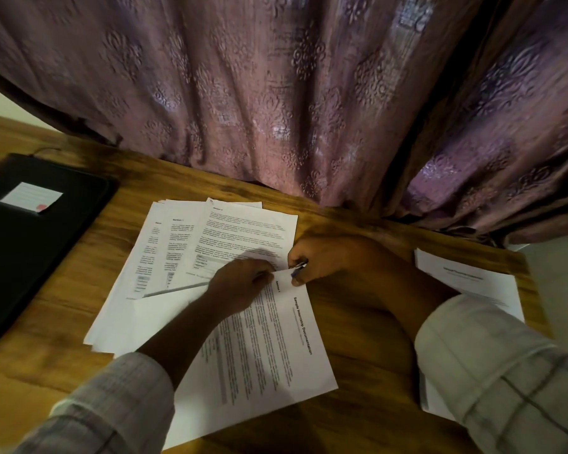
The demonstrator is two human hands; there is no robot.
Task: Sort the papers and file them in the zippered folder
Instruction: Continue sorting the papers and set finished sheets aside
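Observation:
A printed set headed "Sample Internship Documentation" [276, 348] lies turned sideways on the wooden table [358, 322]. My left hand [240, 283] pinches its far corner. My right hand [322, 260] meets that same corner and pinches a small metal and blue clip-like object [298, 269]; I cannot tell exactly what it is. Behind the hands, several loose printed sheets [210, 240] lie fanned out. The black zippered folder [30, 244] lies shut at the far left with a white label [31, 197] on its cover.
Another stack of printed papers [466, 280] lies at the right, partly under my right sleeve. A purple patterned curtain [292, 93] hangs along the table's far edge. The table's right edge [535, 290] runs just beyond that stack.

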